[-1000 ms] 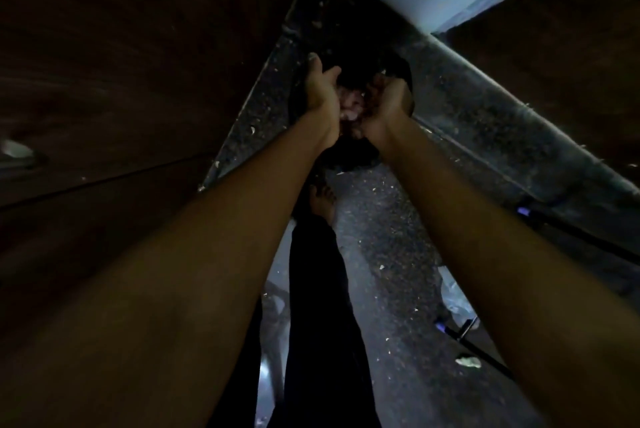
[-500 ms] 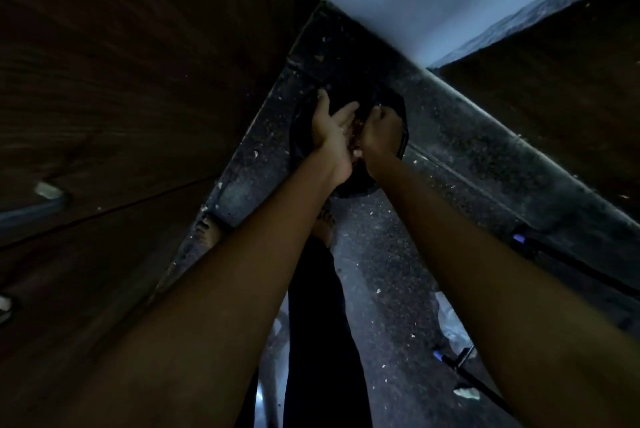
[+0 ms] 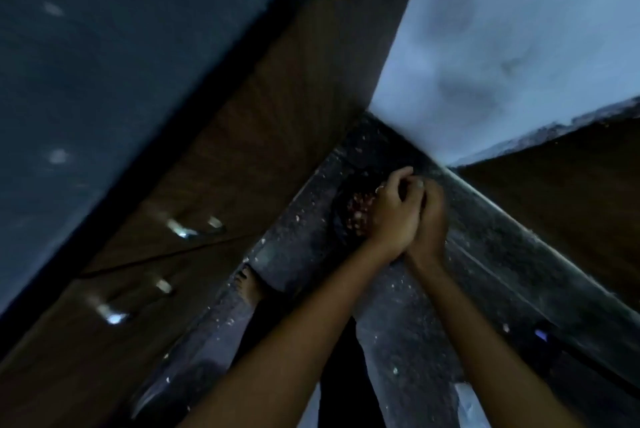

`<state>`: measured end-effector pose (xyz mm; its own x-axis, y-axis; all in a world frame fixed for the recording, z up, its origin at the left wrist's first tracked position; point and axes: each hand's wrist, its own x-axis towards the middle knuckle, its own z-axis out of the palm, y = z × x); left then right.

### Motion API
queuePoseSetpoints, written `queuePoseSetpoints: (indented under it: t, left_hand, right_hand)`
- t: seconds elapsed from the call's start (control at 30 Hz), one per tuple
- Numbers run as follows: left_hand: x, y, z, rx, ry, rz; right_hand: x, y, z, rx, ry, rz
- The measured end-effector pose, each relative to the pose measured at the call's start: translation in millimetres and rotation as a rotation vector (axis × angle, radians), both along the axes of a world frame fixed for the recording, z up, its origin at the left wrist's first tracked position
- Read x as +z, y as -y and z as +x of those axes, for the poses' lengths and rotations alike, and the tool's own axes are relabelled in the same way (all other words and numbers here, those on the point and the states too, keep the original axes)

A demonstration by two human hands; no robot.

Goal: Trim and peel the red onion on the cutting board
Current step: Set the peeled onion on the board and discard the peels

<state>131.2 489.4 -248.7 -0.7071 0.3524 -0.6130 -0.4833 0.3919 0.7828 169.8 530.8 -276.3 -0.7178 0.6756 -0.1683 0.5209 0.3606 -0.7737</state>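
Note:
Neither the red onion nor the cutting board is in view. A dark round bin (image 3: 341, 219) stands on the floor in the corner, with reddish onion peels (image 3: 358, 216) inside it. My left hand (image 3: 391, 216) and my right hand (image 3: 431, 219) are pressed together just above the bin's right side. The back of my left hand faces me and its fingers curl over toward my right hand, which it partly hides. Whether any peel is between my palms is hidden.
Dark wooden cabinet doors with metal handles (image 3: 180, 228) rise on the left, under a dark counter edge. A pale wall (image 3: 502, 46) closes the corner and another dark cabinet (image 3: 571, 213) stands on the right. Specks of debris dot the grey floor (image 3: 408, 323). A bare foot (image 3: 249, 285) stands near the left cabinet.
My hands have closed against each other and shifted to the bin's right side. The view has tilted up, and the peels now show in the bin.

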Motion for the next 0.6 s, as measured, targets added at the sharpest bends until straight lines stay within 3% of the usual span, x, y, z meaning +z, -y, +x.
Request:
queuePoseSetpoints:
  t: [0.27,0.43,0.6]
  left_hand:
    - [185,99,-55,0.205,-0.614,0.124]
    - [275,186,-77,0.344,-0.804,0.117]
    - [317,270,-78,0.562,-0.875,0.191]
  right_hand:
    - [192,84,-78,0.143,-0.447,0.069]
    - [289,165,-113,0.314,-0.597,0.088]
    - [338,246,-126,0.546,-0.689,-0.026]
